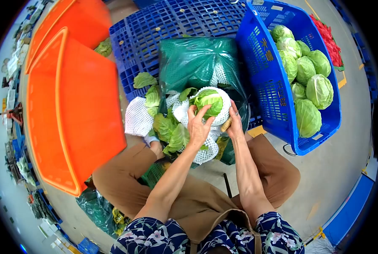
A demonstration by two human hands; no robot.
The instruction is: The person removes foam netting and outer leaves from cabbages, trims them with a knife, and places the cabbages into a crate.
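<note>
A green cabbage (210, 103) sits partly wrapped in a white foam net (223, 101) in front of me. My left hand (199, 122) has its fingers bent against the cabbage and the net's near edge. On the net's right side, my right hand (234, 120) holds a knife by its light ribbed handle (226, 124) and presses the net. Loose cabbage leaves (168, 129) and more foam nets (138, 117) lie to the left and below. Just behind is a green plastic bag (189, 63) with net-covered things inside.
A blue basket (267, 84) of several cabbages (320, 91) stands at the right, beside a red mesh bundle (326, 40). Orange bins (79, 106) stand at the left. A blue pallet (134, 46) lies behind the bag. Green bags (96, 211) lie at the lower left.
</note>
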